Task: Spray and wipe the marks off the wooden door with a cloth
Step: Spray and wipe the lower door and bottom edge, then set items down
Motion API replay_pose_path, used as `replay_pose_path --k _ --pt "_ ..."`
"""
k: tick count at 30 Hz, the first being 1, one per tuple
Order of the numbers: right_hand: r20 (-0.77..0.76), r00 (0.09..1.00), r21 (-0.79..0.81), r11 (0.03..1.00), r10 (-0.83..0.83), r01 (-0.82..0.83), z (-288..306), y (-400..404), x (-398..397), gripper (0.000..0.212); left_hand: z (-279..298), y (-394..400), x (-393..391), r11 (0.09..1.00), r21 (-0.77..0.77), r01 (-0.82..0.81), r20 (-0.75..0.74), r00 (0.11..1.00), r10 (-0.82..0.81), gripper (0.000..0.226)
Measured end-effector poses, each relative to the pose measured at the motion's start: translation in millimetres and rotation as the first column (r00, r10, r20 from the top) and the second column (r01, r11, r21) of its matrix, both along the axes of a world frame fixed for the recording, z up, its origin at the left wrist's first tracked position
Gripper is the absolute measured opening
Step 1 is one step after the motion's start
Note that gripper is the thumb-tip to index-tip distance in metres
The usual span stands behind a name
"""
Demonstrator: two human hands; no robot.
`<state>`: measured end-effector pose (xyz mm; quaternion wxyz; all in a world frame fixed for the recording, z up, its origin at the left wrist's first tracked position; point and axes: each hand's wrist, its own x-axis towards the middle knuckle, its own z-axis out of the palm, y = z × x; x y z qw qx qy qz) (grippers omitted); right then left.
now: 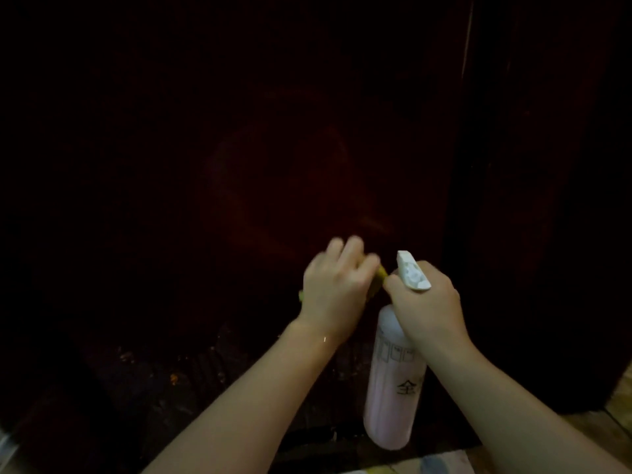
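Though the light is poor, the wooden door (239, 131) fills most of the view, dark red-brown, w/ faint curved marks near its middle, above the hands. The left hand (333, 285) is blurred; its fingers curl over a yellow-green cloth (380, 272) that only peeks out at the thumb side and below the palm. It sits low on the door, though I can't tell if the cloth touches the wood. The right hand (429, 302) has its grip wrapped round the neck of the spray bottle (393, 388), white nozzle pointing up and fwd at the door.

Handling, as a guess: the cloth is soft and limp, so best bunched into a pad under the palm, not pinched by a corner. The bottle looks like stiff plastic, pink fluid approx. full, so some weight. It could be slippery if wet, so hold at the neck under the trigger. The door is rigid and takes firm pressure.
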<state>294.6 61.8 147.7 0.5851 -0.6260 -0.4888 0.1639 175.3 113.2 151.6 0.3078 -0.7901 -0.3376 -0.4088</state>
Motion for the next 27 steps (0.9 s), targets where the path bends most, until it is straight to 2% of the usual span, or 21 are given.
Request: replay_pose_path --k 2,4,6,8,10,13,16,18,19,21,24,27 --pt "0.009 1.000 -0.045 0.999 -0.004 0.005 -7 -2 7 0.010 -25 -1 -4 0.999 -0.053 0.011 -0.075 0.997 -0.015 0.011" --pt "0.046 0.998 -0.101 0.995 0.030 -0.026 -13 -5 12 0.008 -30 -1 -5 0.996 -0.084 0.011 -0.071 0.997 -0.018 0.012" --pt "0.075 0.995 -0.136 0.989 0.062 -0.052 -18 -8 19 0.010 -20 -1 -2 0.996 -0.087 0.025 0.003 1.000 -0.025 0.007" --pt "0.086 0.995 -0.157 0.987 0.057 -0.043 -23 -9 25 0.009 -4 1 9 0.998 -0.050 0.047 0.123 0.992 -0.041 0.017" --pt "0.075 0.997 -0.179 0.984 0.036 -0.022 -28 -8 30 0.008 7 4 20 0.998 -0.035 0.049 0.163 0.986 -0.042 0.018" --pt "0.059 0.998 -0.202 0.979 0.011 0.001 -36 -9 38 0.010 -7 6 34 0.998 -0.037 0.052 0.054 0.997 -0.050 0.004" --pt "0.053 0.997 -0.206 0.978 0.054 -0.042 -42 -12 39 0.010 -36 -2 32 0.991 -0.117 0.062 -0.098 0.992 -0.073 0.009" --pt "0.083 0.991 -0.201 0.976 0.104 -0.086 -42 -14 37 0.010 -41 -6 26 0.983 -0.179 0.046 -0.090 0.994 -0.063 0.015" --pt "0.101 0.987 -0.200 0.974 0.128 -0.106 -42 -14 35 0.009 -39 -8 22 0.976 -0.211 0.044 -0.031 0.998 -0.052 0.014" --pt "0.112 0.978 -0.200 0.968 0.173 -0.149 -41 -14 29 0.012 -33 -14 11 0.947 -0.303 0.103 0.184 0.982 -0.048 0.007" --pt "0.066 0.940 -0.220 0.924 0.335 -0.314 -41 -16 18 0.021 -31 -32 -14 0.911 -0.320 0.260 0.515 0.855 -0.063 0.017" --pt "0.093 0.842 -0.283 0.825 0.531 -0.489 -44 -18 -1 0.023 -42 -55 -45 0.880 -0.347 0.323 0.689 0.725 0.006 0.024"
